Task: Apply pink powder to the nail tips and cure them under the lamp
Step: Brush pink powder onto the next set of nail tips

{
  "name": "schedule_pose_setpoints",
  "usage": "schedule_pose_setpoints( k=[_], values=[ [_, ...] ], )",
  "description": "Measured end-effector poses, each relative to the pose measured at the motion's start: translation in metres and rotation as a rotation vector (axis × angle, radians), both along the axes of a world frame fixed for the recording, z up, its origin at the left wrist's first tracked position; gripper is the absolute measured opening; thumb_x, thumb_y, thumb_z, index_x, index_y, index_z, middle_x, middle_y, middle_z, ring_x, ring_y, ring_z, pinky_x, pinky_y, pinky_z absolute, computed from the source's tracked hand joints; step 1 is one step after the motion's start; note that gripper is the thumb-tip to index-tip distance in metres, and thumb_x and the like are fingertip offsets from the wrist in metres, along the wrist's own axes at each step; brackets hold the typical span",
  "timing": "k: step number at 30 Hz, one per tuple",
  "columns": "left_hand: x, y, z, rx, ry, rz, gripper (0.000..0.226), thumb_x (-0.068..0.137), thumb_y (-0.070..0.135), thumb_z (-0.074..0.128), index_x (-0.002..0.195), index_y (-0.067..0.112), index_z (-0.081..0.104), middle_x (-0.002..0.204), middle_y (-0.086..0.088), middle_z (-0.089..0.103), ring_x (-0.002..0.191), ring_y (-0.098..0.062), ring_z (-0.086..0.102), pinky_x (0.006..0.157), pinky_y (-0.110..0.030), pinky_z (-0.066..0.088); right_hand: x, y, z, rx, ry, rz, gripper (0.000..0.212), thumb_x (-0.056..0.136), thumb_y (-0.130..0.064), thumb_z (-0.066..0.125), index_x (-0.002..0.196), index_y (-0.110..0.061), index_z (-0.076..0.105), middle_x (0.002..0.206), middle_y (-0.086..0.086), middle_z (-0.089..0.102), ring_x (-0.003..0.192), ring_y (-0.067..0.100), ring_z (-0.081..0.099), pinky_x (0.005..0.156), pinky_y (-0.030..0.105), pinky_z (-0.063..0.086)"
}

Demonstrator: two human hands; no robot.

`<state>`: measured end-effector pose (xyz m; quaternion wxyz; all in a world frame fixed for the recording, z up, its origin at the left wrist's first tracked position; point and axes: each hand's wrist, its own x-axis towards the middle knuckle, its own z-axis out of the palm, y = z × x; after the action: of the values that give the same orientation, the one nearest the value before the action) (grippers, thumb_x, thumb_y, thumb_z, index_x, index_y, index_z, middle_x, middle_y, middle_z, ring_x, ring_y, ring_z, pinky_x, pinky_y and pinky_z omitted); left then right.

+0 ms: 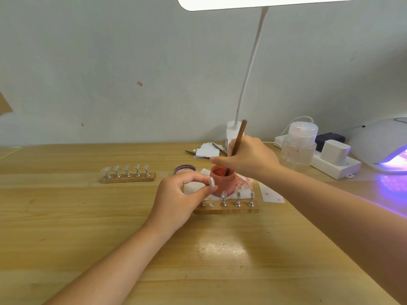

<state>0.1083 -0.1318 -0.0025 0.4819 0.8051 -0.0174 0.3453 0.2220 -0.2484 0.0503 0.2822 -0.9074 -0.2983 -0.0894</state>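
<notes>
An open jar of pink powder (223,181) stands on a white tissue (193,187) at the table's middle. My right hand (251,158) holds a brown-handled brush (237,139) upright, its tip dipped inside the jar. Just left of the jar, my left hand (180,199) pinches a clear nail tip on its small stand (211,181) between thumb and forefinger. In front of the jar lies a wooden holder (229,209) with three more nail tips on metal stands and one vacant spot. A white curing lamp (383,144) glows purple at the far right.
A second wooden holder (128,178) with several clear tips sits to the left. The jar's lid (185,169) lies behind my left hand. A clear pump bottle (299,146), a power strip (337,165), a desk lamp base (233,130), tweezers and paper scraps (207,151) line the back.
</notes>
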Motion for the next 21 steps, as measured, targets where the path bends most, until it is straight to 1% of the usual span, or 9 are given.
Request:
schedule_pose_setpoints(
  k=[1, 3, 6, 8, 12, 16, 19, 21],
  values=[
    [0.000, 0.000, 0.000, 0.001, -0.004, -0.004, 0.023, 0.068, 0.011, 0.076, 0.065, 0.031, 0.066, 0.070, 0.021, 0.067, 0.081, 0.014, 0.058, 0.074, 0.001, 0.035, 0.000, 0.000, 0.000, 0.011, 0.002, -0.003, 0.046, 0.074, -0.058, 0.064, 0.059, -0.016, 0.051, 0.062, -0.003, 0.054, 0.067, 0.017, 0.056, 0.054, 0.027, 0.037],
    [0.000, 0.000, 0.000, 0.000, -0.015, -0.009, 0.024, 0.067, 0.010, 0.076, 0.065, 0.031, 0.066, 0.070, 0.021, 0.067, 0.081, 0.014, 0.058, 0.074, 0.000, 0.036, 0.002, -0.003, 0.003, 0.100, 0.026, -0.011, 0.045, 0.074, -0.053, 0.067, 0.056, -0.016, 0.050, 0.057, -0.004, 0.052, 0.064, 0.016, 0.055, 0.053, 0.027, 0.037],
    [0.001, 0.000, 0.000, -0.011, -0.027, -0.013, 0.027, 0.066, 0.007, 0.076, 0.064, 0.032, 0.066, 0.070, 0.023, 0.067, 0.081, 0.013, 0.059, 0.074, -0.001, 0.037, 0.008, -0.011, 0.008, 0.256, 0.075, -0.032, 0.047, 0.075, -0.047, 0.070, 0.049, -0.017, 0.044, 0.040, -0.011, 0.043, 0.051, 0.009, 0.047, 0.050, 0.026, 0.034],
    [0.002, -0.001, 0.000, -0.016, -0.029, -0.015, 0.028, 0.066, 0.005, 0.076, 0.064, 0.032, 0.066, 0.068, 0.022, 0.067, 0.081, 0.013, 0.059, 0.074, -0.001, 0.037, 0.012, -0.016, 0.009, 0.310, 0.120, -0.035, 0.050, 0.075, -0.045, 0.070, 0.046, -0.016, 0.041, 0.032, -0.011, 0.038, 0.047, 0.009, 0.042, 0.051, 0.026, 0.034],
    [0.001, -0.001, -0.001, -0.015, -0.037, -0.021, 0.030, 0.066, 0.003, 0.076, 0.064, 0.031, 0.066, 0.068, 0.018, 0.066, 0.080, 0.014, 0.059, 0.074, -0.001, 0.038, 0.019, -0.021, 0.009, 0.408, 0.157, -0.052, 0.047, 0.074, -0.043, 0.072, 0.048, -0.015, 0.044, 0.038, -0.009, 0.037, 0.046, 0.009, 0.039, 0.051, 0.025, 0.032],
    [0.001, 0.000, -0.001, -0.029, -0.029, -0.024, 0.029, 0.067, 0.001, 0.075, 0.066, 0.028, 0.067, 0.068, 0.018, 0.067, 0.080, 0.013, 0.059, 0.074, -0.001, 0.039, 0.021, -0.025, 0.009, 0.425, 0.162, -0.049, 0.047, 0.074, -0.042, 0.072, 0.044, -0.018, 0.045, 0.030, -0.013, 0.036, 0.040, 0.004, 0.040, 0.049, 0.025, 0.031],
    [0.001, 0.000, 0.000, -0.041, -0.018, -0.025, 0.027, 0.067, 0.001, 0.075, 0.067, 0.027, 0.068, 0.073, 0.021, 0.069, 0.081, 0.010, 0.060, 0.073, -0.002, 0.039, 0.022, -0.029, 0.007, 0.413, 0.166, -0.051, 0.046, 0.074, -0.043, 0.071, 0.045, -0.018, 0.046, 0.030, -0.013, 0.037, 0.048, 0.009, 0.040, 0.055, 0.027, 0.033],
    [0.001, 0.000, 0.000, -0.051, -0.016, -0.023, 0.027, 0.068, 0.002, 0.075, 0.067, 0.028, 0.068, 0.076, 0.021, 0.069, 0.082, 0.010, 0.061, 0.073, -0.002, 0.039, 0.024, -0.030, 0.006, 0.419, 0.168, -0.060, 0.047, 0.074, -0.043, 0.071, 0.045, -0.018, 0.045, 0.030, -0.013, 0.036, 0.049, 0.010, 0.040, 0.056, 0.028, 0.034]
  ],
)
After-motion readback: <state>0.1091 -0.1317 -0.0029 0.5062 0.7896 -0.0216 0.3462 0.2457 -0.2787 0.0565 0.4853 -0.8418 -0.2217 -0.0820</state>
